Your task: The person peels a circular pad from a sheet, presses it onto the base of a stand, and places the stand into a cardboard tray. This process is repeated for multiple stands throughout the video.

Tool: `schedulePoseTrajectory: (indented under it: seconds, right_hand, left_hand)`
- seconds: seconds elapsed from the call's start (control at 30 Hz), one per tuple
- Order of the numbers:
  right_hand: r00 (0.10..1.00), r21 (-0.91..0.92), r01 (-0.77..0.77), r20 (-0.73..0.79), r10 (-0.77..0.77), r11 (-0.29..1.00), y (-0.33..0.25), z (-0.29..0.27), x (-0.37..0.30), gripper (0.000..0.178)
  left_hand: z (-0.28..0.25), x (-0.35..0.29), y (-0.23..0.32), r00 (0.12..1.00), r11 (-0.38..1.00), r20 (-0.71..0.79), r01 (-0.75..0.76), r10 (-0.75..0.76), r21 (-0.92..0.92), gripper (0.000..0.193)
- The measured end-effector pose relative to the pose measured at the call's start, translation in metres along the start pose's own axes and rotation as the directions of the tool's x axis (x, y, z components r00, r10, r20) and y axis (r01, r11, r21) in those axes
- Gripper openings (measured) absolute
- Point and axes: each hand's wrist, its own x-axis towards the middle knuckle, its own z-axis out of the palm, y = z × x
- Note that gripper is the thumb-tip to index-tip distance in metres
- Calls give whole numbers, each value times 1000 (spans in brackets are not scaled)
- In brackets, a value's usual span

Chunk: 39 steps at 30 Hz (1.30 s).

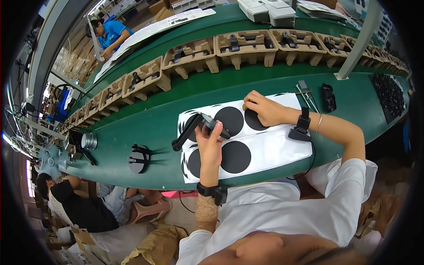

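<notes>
My left hand (208, 148) is wrapped round a black stand with a round base (212, 121); its long arm (184, 138) sticks out toward the lower left. White backing sheets (277, 152) lie beneath both hands, carrying large black round stickers (235, 157). At the upper right of the sheets, my right hand (266, 109) has its fingers curled and pinched at the edge of one black round sticker (255, 121), which the hand partly covers. What lies between those fingertips is too small to see clearly. Another black stand (138, 160) rests on the green table to the left.
Brown pulp trays (245, 52) holding black parts line the far side of the green bench (168, 170). Metal tools (309, 97), a black part (328, 97) and a pile of small black pieces (388, 95) lie right. A metal post (360, 42) rises behind. Two people are at left.
</notes>
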Motion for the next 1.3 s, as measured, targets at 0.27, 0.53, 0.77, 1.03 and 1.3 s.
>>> schedulePoseTrajectory:
  seconds: [0.27, 0.53, 0.77, 1.03, 1.3]
  right_hand:
    - [997, 148, -65, -31, 70, 987, 1, -19, -14, 34]
    - [832, 270, -299, -395, 389, 915, -23, -58, -83, 21]
    - [505, 471, -414, -593, 627, 779, -90, -38, -123, 13]
    - [633, 984, -10, -132, 763, 179, -160, 6, -33, 16]
    - [651, 999, 23, -39, 758, 32, -172, 28, -17, 14]
  left_hand:
    - [3, 3, -4, 999, 997, -34, 31, -34, -69, 46]
    - [-12, 2, 2, 997, 981, -32, 61, -68, -182, 61]
    - [-17, -2, 28, 945, 907, 306, 228, -118, -353, 61]
    - [29, -62, 45, 901, 951, 434, 125, 11, -284, 78]
    - [21, -67, 47, 913, 965, 394, -4, 110, -261, 74]
